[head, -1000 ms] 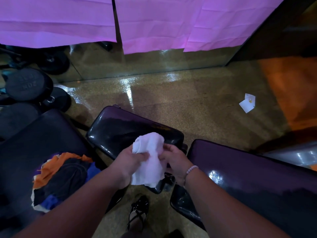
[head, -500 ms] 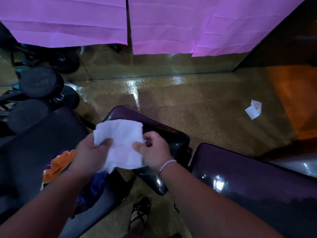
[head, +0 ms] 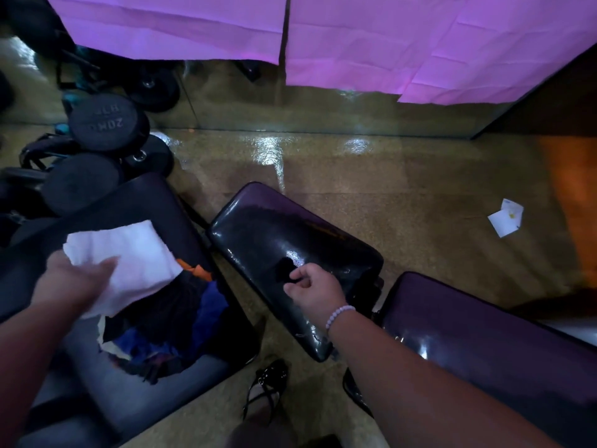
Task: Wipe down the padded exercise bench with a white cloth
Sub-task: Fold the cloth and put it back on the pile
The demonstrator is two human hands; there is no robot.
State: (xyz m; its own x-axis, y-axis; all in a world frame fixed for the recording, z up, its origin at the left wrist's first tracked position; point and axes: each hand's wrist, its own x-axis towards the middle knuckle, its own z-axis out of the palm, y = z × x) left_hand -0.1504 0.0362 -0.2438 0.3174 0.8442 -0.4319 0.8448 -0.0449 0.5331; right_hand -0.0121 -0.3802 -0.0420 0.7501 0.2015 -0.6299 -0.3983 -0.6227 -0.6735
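The white cloth is spread out in my left hand, held above the left dark bench. My right hand hovers over the glossy black padded bench pad in the middle, fingers loosely curled with nothing in them. A second, longer padded section lies to the right of it, partly under my right forearm.
A pile of coloured clothes lies on the left bench. Black dumbbells crowd the far left by the mirror. A scrap of white paper lies on the shiny floor at right. My black shoe is below the pad.
My right hand has let go of the cloth and now hangs over the middle pad. My left hand has carried the cloth leftward over the left bench.
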